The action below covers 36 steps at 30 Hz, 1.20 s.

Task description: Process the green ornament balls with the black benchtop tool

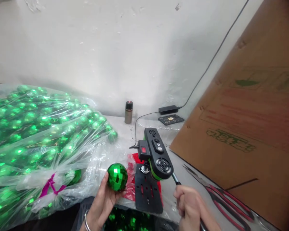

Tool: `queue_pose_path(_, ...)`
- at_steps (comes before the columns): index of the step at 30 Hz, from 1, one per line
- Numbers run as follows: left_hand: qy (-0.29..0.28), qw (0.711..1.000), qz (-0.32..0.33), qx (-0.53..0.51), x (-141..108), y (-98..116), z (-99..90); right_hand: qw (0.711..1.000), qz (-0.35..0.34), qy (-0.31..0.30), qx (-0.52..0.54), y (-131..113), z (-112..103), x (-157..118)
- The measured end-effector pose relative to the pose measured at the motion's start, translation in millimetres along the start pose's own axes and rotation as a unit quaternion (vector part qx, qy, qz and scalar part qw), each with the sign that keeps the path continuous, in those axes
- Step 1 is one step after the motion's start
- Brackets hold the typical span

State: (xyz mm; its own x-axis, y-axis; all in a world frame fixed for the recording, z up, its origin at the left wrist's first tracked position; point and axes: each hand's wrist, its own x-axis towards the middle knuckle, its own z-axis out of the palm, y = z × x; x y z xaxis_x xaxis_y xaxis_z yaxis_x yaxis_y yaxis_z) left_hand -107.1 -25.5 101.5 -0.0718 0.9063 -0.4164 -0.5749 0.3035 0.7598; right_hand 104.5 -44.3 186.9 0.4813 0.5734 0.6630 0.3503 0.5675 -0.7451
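Observation:
A shiny green faceted ball rests in my left hand, whose thumb and fingers curl around its lower side. My right hand is wrapped around a black handle with a metal shaft. The shaft runs up to the right side of a black and green machine, and its far end is hidden behind the machine. The machine has round vents and a red switch. Below it lies a slotted black base plate, just right of the ball.
A clear plastic bag of green balls, tied with a purple ribbon, fills the left. More green balls show below the plate. Red-handled scissors lie beside a cardboard box. Behind are a bottle, adapter and phone.

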Motion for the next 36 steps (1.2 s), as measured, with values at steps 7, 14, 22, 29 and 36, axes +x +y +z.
queue_pose_path(7, -0.023, 0.999, 0.011, 0.04, -9.7, -30.8, 18.2, 0.996, -0.078, -0.05, 0.0, 9.5, -6.8, 2.5)
queue_pose_path(14, -0.044, 0.992, -0.105, -0.048, 3.8, -40.0, 6.7, 0.995, -0.084, -0.061, 0.0, 11.2, -6.7, -0.4)
queue_pose_path(22, -0.011, 0.983, 0.035, 0.179, 9.2, -47.8, 31.5, 0.994, -0.088, -0.067, 0.002, 5.9, -5.0, 2.1)
queue_pose_path(29, -0.03, 0.906, 0.177, 0.384, 28.6, -69.3, 29.4, 0.992, -0.1, -0.075, -0.007, 1.8, -5.1, 7.3)
queue_pose_path(36, -0.065, 0.861, 0.213, 0.458, 27.7, -76.3, 25.9, 0.993, -0.094, -0.076, -0.004, 0.5, -5.4, 10.8)
